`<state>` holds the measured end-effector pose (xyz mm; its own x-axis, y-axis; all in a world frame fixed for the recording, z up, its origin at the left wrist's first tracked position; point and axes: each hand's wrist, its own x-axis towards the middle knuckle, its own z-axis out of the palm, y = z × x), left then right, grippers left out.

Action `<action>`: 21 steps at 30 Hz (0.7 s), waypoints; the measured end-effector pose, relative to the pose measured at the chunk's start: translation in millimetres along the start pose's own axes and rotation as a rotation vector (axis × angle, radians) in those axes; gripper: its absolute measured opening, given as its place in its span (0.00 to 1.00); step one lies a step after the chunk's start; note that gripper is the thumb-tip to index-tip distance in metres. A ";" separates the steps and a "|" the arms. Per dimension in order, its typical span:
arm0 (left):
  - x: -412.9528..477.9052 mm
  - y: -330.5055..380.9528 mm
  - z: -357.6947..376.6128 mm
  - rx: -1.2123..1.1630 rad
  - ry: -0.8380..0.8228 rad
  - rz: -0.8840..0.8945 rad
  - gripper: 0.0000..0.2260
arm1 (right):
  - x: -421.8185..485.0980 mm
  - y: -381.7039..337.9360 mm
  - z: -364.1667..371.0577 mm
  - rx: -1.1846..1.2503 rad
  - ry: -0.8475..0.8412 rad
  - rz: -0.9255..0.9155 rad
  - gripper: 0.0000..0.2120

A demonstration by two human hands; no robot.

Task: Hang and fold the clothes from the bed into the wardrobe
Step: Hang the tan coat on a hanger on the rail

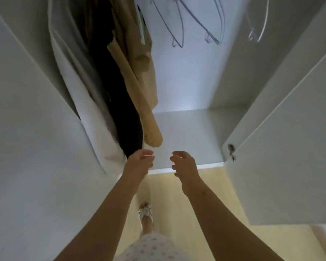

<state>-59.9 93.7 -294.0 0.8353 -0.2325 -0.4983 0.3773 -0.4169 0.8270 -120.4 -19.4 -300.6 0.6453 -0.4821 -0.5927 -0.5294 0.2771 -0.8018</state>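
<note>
I look down into an open white wardrobe (pixel 186 129). On its left side hang a white garment (pixel 79 95), a black garment (pixel 120 113) and a beige garment (pixel 139 78) whose sleeve dangles low. My left hand (pixel 138 162) and my right hand (pixel 184 166) reach side by side over the front edge of the wardrobe floor, fingers loosely curled, holding nothing. The left hand is just below the beige sleeve's cuff, not touching it. The bed is out of view.
Several bare hangers (pixel 186 25) hang at the top middle and right. The left door (pixel 36 147) and the right door (pixel 290 147) stand open on either side. Pale wood floor (pixel 205 194) and my slippered foot (pixel 145 213) are below.
</note>
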 end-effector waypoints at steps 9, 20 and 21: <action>-83.4 -61.7 55.4 0.145 -0.271 -0.165 0.04 | -94.1 117.9 -69.6 0.140 0.217 0.188 0.06; -162.0 -116.4 54.5 0.390 -0.605 -0.080 0.04 | -207.9 209.4 -54.1 0.496 0.512 0.225 0.07; -173.3 -124.7 57.4 0.418 -0.644 -0.073 0.04 | -220.6 220.5 -54.1 0.529 0.540 0.241 0.07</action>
<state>-274.6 135.6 -325.7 0.3683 -0.6039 -0.7069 0.1333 -0.7181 0.6830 -409.2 103.1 -342.5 0.1175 -0.6576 -0.7442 -0.2015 0.7180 -0.6662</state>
